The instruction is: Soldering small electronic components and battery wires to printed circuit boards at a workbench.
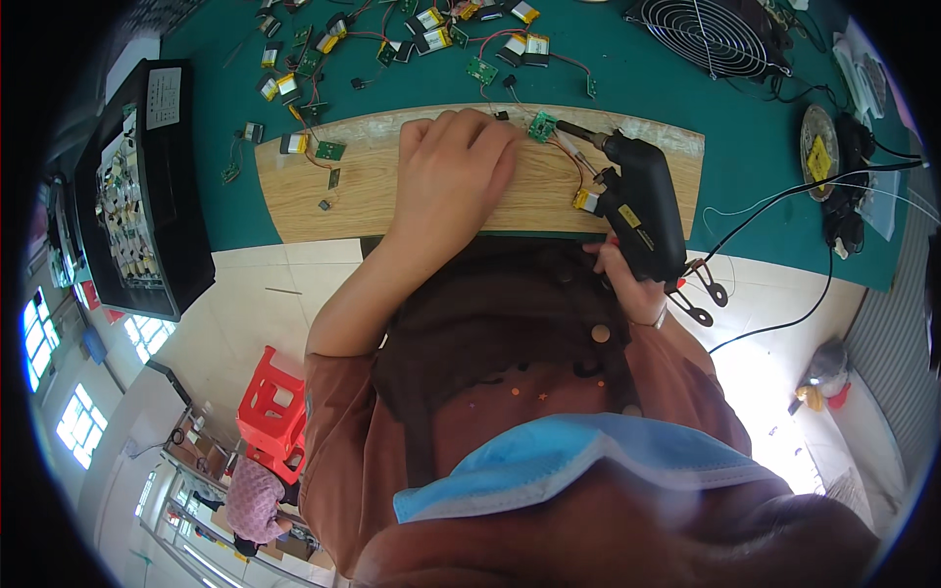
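Note:
My right hand [632,279] is wrapped round the handle of a black pistol-shaped soldering gun [647,206]. The gun's tip points left and meets, or nearly meets, a small green circuit board [542,126] on the wooden board [372,206]. Thin wires run from that circuit board toward a small silver-and-yellow battery [586,200] beside the gun. My left hand [453,162] rests on the wooden board, fingers curled and knuckles up. Its fingertips are mostly hidden, so what they hold cannot be made out. A tiny black part [502,116] lies by its index finger.
Another battery [294,144] wired to a circuit board [330,151] lies left on the wood. More wired batteries [431,39] crowd the green mat's far side. A black bin [147,186] stands left, a fan [708,37] far right, a round dish [819,157] and cables [784,211] right.

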Demonstrator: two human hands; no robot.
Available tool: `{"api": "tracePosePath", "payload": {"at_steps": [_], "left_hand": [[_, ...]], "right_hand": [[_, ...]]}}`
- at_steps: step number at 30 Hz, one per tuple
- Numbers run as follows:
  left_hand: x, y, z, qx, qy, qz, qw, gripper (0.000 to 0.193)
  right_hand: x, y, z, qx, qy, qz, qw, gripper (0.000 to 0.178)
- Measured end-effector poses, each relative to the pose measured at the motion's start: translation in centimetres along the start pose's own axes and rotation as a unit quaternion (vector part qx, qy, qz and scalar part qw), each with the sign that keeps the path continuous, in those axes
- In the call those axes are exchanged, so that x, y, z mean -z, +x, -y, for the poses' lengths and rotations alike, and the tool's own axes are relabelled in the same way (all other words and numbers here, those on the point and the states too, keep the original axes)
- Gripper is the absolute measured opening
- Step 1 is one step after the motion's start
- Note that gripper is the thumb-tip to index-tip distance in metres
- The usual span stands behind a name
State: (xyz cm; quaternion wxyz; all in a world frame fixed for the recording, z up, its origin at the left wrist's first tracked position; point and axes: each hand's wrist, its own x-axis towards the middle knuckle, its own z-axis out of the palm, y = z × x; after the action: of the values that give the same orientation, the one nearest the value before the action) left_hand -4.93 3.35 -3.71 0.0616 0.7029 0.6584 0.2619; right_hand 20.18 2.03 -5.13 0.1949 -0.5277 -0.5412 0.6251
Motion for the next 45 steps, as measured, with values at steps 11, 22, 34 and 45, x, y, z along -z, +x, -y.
{"api": "tracePosePath", "payload": {"at_steps": [11, 22, 34, 45], "left_hand": [[-0.5, -0.1, -0.1, 0.01, -0.036, -0.039, 0.999, 0.012], [-1.1, 0.0, -0.4, 0.006, -0.005, -0.054, 0.998, 0.01], [-0.8, -0.7, -0.6, 0.012, 0.04, -0.059, 0.997, 0.015], [-0.7, -0.6, -0.4, 0.046, 0.009, -0.055, 0.997, 0.012]], "right_hand": [[-0.3, 0.0, 1.0, 0.008, 0.106, -0.026, 0.994, 0.012], [0.3, 0.1, 0.0, -0.001, 0.108, -0.006, 0.994, 0.011], [0.7, 0.2, -1.1, -0.009, 0.007, 0.021, 1.0, 0.012], [0.5, 0.0, -4.2, -0.021, 0.006, -0.034, 0.999, 0.034]]}}
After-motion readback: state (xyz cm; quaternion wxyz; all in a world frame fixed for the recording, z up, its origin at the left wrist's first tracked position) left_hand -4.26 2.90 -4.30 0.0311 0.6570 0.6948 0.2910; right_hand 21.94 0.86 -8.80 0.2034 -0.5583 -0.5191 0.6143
